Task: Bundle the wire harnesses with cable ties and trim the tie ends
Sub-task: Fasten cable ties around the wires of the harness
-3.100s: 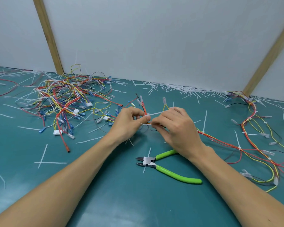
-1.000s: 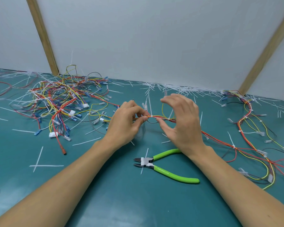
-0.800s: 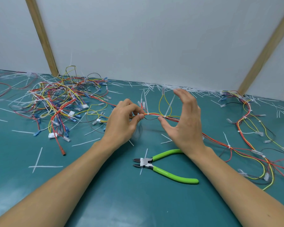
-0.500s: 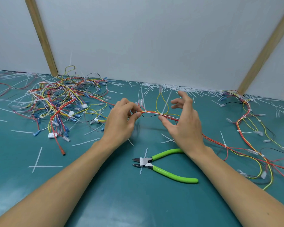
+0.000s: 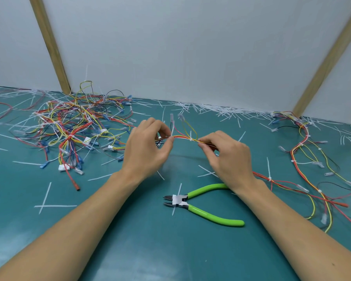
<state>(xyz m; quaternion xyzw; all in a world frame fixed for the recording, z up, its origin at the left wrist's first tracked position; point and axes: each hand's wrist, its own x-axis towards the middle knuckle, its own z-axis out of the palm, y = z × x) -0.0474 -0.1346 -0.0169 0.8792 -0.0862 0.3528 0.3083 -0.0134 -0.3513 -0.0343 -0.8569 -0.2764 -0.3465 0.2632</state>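
A thin harness of red and yellow wires (image 5: pixel 182 137) stretches between my two hands above the green mat. My left hand (image 5: pixel 148 147) pinches its left end between thumb and fingers. My right hand (image 5: pixel 227 157) pinches it further right. Two white cable ties sit on the stretch between them, one (image 5: pixel 190 138) near the middle with its tail sticking up, the other by my left fingertips. Loose wire ends with clear terminals (image 5: pixel 175 117) rise behind. Green-handled cutters (image 5: pixel 201 205) lie on the mat below my right wrist, jaws pointing left.
A tangled pile of coloured wire harnesses (image 5: pixel 73 128) covers the mat at left. A tied harness (image 5: pixel 304 169) trails away to the right. Trimmed white tie ends (image 5: pixel 221 110) litter the mat and the foot of the white wall. Wooden posts lean at both sides.
My right hand has gone from an open, spread pose to pinching the wires, and has slid right along the harness. The harness now sits a little higher and straighter between my hands.
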